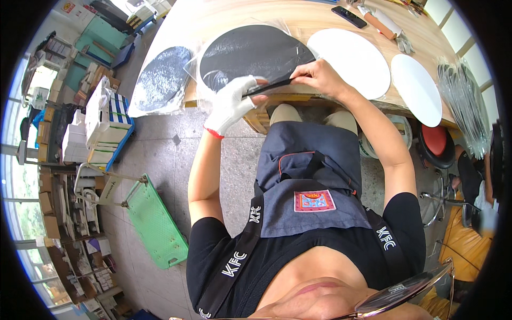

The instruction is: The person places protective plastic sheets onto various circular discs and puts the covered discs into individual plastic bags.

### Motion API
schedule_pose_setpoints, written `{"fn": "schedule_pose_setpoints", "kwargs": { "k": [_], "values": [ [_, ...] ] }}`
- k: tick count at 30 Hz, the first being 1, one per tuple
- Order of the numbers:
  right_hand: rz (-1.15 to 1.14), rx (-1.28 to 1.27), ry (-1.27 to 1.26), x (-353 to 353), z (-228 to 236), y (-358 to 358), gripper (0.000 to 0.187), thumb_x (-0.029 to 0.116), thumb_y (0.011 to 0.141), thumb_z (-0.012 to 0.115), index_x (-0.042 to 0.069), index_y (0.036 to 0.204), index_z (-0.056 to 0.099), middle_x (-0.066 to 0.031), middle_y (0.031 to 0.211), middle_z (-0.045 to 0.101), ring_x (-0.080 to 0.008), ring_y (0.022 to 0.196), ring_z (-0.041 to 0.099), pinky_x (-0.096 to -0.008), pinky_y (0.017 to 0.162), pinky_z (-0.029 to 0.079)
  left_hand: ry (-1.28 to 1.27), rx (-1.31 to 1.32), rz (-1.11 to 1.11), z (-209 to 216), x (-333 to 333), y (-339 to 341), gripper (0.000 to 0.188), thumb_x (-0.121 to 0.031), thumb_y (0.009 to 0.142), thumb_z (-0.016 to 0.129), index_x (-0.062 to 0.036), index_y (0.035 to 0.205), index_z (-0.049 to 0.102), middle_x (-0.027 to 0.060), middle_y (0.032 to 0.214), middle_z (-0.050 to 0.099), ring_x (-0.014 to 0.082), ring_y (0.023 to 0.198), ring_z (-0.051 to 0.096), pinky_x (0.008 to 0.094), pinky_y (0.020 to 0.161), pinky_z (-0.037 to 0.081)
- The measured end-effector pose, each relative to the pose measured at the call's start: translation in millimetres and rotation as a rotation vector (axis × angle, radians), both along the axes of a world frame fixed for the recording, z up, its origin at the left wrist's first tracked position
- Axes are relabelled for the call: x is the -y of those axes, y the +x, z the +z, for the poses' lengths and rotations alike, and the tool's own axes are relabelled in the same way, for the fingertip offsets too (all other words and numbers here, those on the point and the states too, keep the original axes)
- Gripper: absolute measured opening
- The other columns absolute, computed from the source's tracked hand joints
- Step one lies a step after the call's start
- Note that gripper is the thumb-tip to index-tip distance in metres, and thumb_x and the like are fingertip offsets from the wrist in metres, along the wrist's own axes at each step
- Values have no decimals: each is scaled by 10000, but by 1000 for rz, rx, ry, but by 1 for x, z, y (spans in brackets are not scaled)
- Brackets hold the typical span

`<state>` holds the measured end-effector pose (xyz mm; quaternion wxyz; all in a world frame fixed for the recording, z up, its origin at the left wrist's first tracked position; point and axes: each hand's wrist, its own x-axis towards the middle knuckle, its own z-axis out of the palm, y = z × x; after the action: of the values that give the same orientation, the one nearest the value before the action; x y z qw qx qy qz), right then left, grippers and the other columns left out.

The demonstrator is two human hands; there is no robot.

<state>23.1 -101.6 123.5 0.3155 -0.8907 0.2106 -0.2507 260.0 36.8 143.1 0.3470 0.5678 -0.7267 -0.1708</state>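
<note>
My gloved left hand (230, 104) and bare right hand (322, 79), apart, both pinch a dark strip (276, 85) at the near edge of the black disc (245, 50) on the table (256, 12). I judge this disc unfinished; white discs (349, 61) rightward look plain.

glossy blk disc (248, 54), wood tbl (184, 22)

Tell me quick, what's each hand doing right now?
White-gloved left hand: closed, holding a thin, black, strip-like piece.
Bare right hand: closed, fingertips pinching the same piece.
</note>
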Motion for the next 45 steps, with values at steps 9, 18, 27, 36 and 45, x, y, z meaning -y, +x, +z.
{"fn": "schedule_pose_setpoints", "kwargs": {
  "k": [9, 18, 27, 36, 45],
  "values": [
    [12, -26, 76, 3, -9, -7, 180, 187, 771, 746, 61, 895, 715, -95, 795, 710, -212, 716, 677, -311, 664, 507, 306, -244, -165, -20, 12, 15, 338, -249, 933, 608, -14, 1169, 663, 86, 1019, 693, 164, 949, 613, 309, 850, 469],
    [145, 29, -512, -5, -15, -5, 201, 228, 818, 706, 162, 1007, 699, -21, 1128, 701, -227, 920, 692, -335, 804, 557, 27, -71, 38, -24, 5, -4, 270, -30, 932, 526, -59, 1165, 659, 78, 1062, 698, 139, 889, 639, 279, 779, 500],
    [56, -31, -223, 3, -11, 6, 143, 221, 796, 705, 90, 851, 702, -50, 919, 700, -268, 821, 666, -367, 720, 515, 236, -137, -77, -22, 4, 8, 325, -86, 863, 652, -55, 1186, 658, 65, 1011, 701, 144, 931, 637, 285, 869, 479],
    [207, 2, -503, -3, -9, 4, 373, 153, 739, 757, 170, 1091, 633, -22, 1190, 673, -233, 972, 680, -316, 772, 562, -57, -164, 53, -31, 5, -3, 281, -52, 884, 613, -73, 1154, 687, 73, 979, 717, 125, 867, 639, 273, 805, 499],
    [75, 18, -303, 0, -13, 13, 114, 211, 780, 716, 101, 807, 719, -23, 929, 697, -228, 865, 653, -348, 742, 513, 168, -103, -79, -31, 5, 9, 328, -99, 849, 688, -96, 1177, 680, 30, 901, 691, 95, 761, 584, 257, 723, 478]
  ]
}}
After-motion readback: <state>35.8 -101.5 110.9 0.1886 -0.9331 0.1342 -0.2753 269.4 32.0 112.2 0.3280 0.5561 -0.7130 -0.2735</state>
